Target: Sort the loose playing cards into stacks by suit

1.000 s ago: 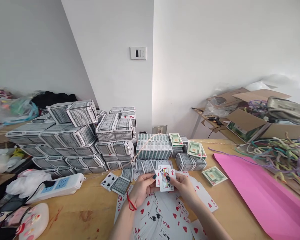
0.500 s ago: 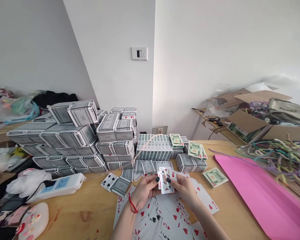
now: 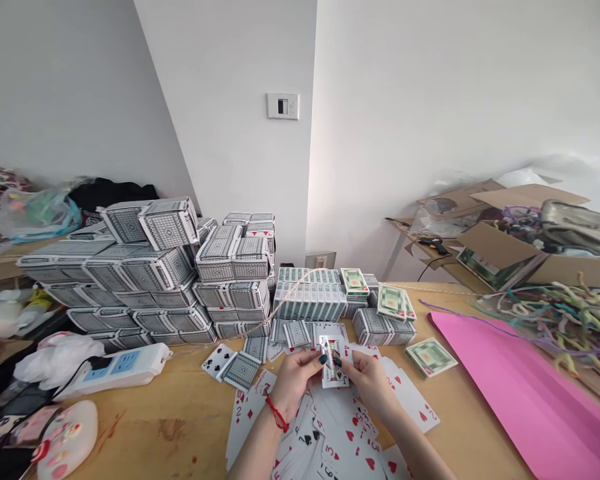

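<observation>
Between my two hands are playing cards, a jack face up on top. My left hand, with a red string bracelet at the wrist, pinches their left edge. From the other side my right hand grips the right edge, thumb on the card face. How many cards lie under the jack I cannot tell. Below both hands spreads a loose pile of face-up cards, partly hidden by my forearms. A few cards with patterned backs lie to the left, beside a face-up black-suited card.
Stacked card-covered blocks rise at the back left, near a row of boxed decks. Green card boxes lie right of my hands, before a pink sheet. A white power strip sits left. Pipe cleaners heap at far right.
My left hand has shifted slightly right, closer to my right hand, and the cards in my hands look more evenly lined up. The view has shifted a little.
</observation>
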Demonstrator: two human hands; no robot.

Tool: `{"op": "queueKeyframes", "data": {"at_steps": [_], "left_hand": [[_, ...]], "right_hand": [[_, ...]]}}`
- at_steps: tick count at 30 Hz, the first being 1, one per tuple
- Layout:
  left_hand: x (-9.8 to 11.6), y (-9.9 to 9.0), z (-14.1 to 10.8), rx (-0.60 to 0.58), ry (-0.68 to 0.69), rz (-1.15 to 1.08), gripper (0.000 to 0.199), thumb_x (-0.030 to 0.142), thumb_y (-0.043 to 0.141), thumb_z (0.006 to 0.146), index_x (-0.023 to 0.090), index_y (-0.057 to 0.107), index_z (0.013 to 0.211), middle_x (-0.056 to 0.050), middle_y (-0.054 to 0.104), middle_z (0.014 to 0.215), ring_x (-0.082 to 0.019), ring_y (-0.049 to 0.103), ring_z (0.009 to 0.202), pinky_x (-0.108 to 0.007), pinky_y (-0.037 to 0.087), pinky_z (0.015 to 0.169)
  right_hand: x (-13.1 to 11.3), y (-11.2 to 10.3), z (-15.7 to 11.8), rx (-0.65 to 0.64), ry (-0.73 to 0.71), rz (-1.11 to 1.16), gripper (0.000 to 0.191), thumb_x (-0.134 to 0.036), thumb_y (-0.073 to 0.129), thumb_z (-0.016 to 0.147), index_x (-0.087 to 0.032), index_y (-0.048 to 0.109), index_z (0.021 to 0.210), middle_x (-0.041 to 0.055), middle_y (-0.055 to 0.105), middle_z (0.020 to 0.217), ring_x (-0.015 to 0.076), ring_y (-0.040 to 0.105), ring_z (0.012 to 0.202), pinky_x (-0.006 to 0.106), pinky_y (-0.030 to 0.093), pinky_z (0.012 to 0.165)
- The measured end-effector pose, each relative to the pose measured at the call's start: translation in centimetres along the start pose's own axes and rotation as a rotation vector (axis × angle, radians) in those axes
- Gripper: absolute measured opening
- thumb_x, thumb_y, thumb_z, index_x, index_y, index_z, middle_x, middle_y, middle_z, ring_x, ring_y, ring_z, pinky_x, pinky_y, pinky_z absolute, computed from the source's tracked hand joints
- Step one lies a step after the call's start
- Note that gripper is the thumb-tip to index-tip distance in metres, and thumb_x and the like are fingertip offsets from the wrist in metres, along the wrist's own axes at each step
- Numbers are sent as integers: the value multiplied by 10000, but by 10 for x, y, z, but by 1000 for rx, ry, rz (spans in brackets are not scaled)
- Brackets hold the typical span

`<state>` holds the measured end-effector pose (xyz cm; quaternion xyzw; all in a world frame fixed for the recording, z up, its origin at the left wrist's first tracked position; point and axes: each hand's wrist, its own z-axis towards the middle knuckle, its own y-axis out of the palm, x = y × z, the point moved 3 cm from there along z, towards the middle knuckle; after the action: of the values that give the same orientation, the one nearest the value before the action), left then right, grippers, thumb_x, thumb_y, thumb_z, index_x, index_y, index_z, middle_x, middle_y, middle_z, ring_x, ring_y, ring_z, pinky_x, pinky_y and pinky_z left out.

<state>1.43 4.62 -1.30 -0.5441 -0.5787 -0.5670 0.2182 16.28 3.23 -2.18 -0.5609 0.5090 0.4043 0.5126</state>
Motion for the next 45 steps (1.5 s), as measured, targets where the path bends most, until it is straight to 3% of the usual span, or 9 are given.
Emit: {"op": "queueKeyframes", "data": {"at_steps": [13,18,23,28,32,37,45], "left_hand": [[-5,-2,4,120,87,206,250,362,623,654,122,678,692,-13,583,575,-146,523,569,-250,425,543],[-6,-5,4,228,229,447,246,356,569,674,135,608,572,16,492,512,-120,445,514,-215,344,496],[-7,-3,3,284,272,485,225,341,540,687,160,529,553,43,386,494,-105,370,492,-205,287,474],[-6,1,-1,376,378,625,277,351,447,765,198,382,543,57,312,498,-103,314,469,-211,246,465],[-7,4,-3,408,428,750,265,334,377,814,214,341,580,45,343,514,-121,322,467,-230,224,478],[-5,4,-4,422,442,741,254,383,400,810,226,385,611,38,363,505,-140,354,451,-242,213,477],[1,1,-7,425,509,777,140,297,414,807,230,438,686,40,401,502,-144,391,443,-236,233,479]], "right_hand": [[6,2,4,-38,39,84,425,-584,616,576,-169,524,594,-19,489,457,148,485,477,231,332,410],[7,3,5,-87,95,143,439,-602,630,540,-181,518,596,-18,515,474,170,529,500,255,404,432],[3,6,2,-136,140,220,443,-581,673,499,-182,516,610,-20,556,529,164,554,518,286,472,494],[-4,11,-4,-175,150,191,388,-534,667,555,-189,507,629,-19,589,547,144,552,473,268,464,477],[-3,13,-5,-129,121,99,362,-515,620,626,-206,433,594,-51,530,448,130,524,376,248,407,409],[2,14,-3,-111,111,43,378,-511,599,641,-218,379,546,-61,491,395,147,539,376,249,386,404],[-15,16,-8,-208,25,210,285,-450,539,713,-193,478,605,-31,523,571,148,544,555,275,475,554]]}}
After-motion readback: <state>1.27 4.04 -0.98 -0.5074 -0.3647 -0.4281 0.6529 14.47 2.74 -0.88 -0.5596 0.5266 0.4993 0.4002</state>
